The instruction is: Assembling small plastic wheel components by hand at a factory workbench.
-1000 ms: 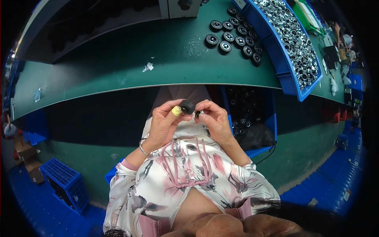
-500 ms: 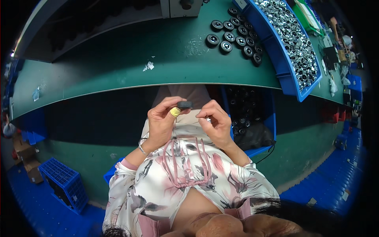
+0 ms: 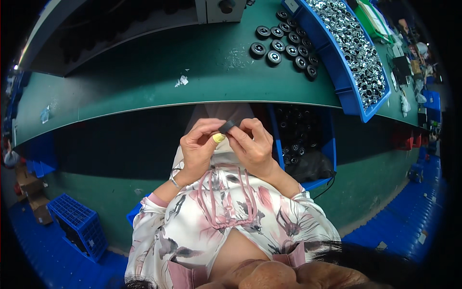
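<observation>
Above my lap, a small black wheel [image 3: 226,127] with a ribbed rim is tilted between my two hands. My left hand [image 3: 200,144], with yellow tape round its thumb, is closed on the wheel's left side. Closed fingers of my right hand [image 3: 254,146] press against the wheel's right side, and its thumb and index finger meet the wheel there. The small silvery piece seen earlier in the right hand is now hidden by the fingers or the wheel.
Several black wheels with silvery centres [image 3: 277,45] lie on the green table [image 3: 159,86]. Beside them a blue bin [image 3: 342,72] full of shiny silver pieces overhangs the table edge. Below, a blue crate [image 3: 329,144] holds more dark wheels. A grey machine housing [image 3: 222,13] stands at the back.
My right hand has moved left and come up against the wheel. The wheel has tilted from nearly level, and the silvery piece in the right hand is out of sight.
</observation>
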Available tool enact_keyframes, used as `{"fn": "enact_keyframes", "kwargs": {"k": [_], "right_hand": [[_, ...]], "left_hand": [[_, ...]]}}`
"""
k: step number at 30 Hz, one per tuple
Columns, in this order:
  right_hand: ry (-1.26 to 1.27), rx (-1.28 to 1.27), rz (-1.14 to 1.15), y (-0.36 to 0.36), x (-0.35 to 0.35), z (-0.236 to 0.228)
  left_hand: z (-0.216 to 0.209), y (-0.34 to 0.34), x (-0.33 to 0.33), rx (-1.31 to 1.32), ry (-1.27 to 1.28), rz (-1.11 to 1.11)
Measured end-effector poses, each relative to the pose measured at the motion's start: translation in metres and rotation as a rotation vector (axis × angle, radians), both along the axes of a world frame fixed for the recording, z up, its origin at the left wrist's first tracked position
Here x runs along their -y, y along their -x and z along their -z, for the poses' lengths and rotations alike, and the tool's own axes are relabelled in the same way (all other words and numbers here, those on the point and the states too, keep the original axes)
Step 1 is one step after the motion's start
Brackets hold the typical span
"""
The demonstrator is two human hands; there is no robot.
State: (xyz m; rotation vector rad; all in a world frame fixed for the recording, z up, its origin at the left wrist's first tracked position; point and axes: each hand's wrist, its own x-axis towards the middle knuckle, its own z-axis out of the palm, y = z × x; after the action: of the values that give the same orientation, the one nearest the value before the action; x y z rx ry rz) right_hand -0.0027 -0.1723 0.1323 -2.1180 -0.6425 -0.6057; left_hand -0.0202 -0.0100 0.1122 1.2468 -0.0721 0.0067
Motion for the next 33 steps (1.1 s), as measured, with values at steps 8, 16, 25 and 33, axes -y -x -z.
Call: {"fn": "enact_keyframes", "kwargs": {"k": [8, 16, 25, 33], "right_hand": [[-0.002, -0.069, -0.033, -0.003, 0.005, -0.004], [-0.015, -0.083, -0.024, 0.002, 0.010, 0.002], [0.002, 0.046, -0.037, -0.001, 0.013, 0.003], [0.052, -0.105, -0.059, -0.006, 0.013, 0.003]], "left_hand": [[-0.001, -0.001, 0.001, -0.002, -0.072, 0.020], [0.000, -0.004, -0.002, 0.040, -0.111, 0.152], [0.000, -0.003, 0.003, 0.084, -0.058, 0.088], [0.014, -0.003, 0.004, -0.057, -0.157, 0.062]]}}
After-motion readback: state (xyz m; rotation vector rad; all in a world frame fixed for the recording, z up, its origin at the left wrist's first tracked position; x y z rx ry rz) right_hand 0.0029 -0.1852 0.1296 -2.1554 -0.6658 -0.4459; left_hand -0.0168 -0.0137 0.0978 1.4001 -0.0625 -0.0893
